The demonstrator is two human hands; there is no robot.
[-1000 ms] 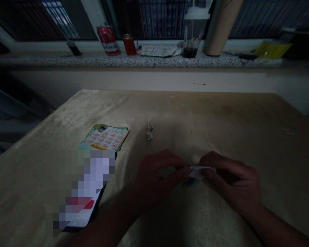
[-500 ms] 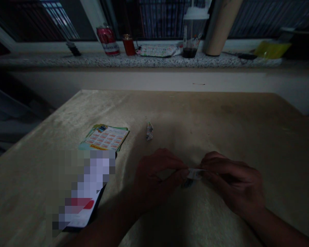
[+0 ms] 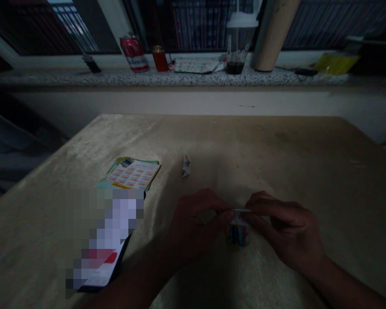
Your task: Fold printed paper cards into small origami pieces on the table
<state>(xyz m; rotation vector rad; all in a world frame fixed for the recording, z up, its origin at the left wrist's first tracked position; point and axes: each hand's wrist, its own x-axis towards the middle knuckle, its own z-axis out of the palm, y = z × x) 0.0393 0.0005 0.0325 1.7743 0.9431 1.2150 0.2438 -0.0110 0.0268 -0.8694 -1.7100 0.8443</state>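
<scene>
Both hands meet at the right of the table's middle, thumbs and forefingers pinched on a small piece of folded paper (image 3: 242, 210). My left hand (image 3: 197, 221) grips its left end and my right hand (image 3: 284, 225) its right end. Its upper edge shows as a thin pale strip. Just below is a blue and orange printed patch (image 3: 238, 235); whether it belongs to the same paper I cannot tell. Beyond my left hand lies a small pointed folded paper piece (image 3: 186, 165) with print on it.
A stack of printed cards (image 3: 133, 172) lies left, with a phone (image 3: 111, 240), partly pixelated, nearer me. On the stone windowsill (image 3: 180, 79) stand a red can (image 3: 134, 55), an orange-red jar (image 3: 161, 59), a lidded plastic cup (image 3: 236, 47) and a cardboard tube (image 3: 273, 38).
The paper between my fingers has tilted to nearly edge-on, and the coloured patch below shows more fully. My right hand has shifted slightly left, closer to my left hand.
</scene>
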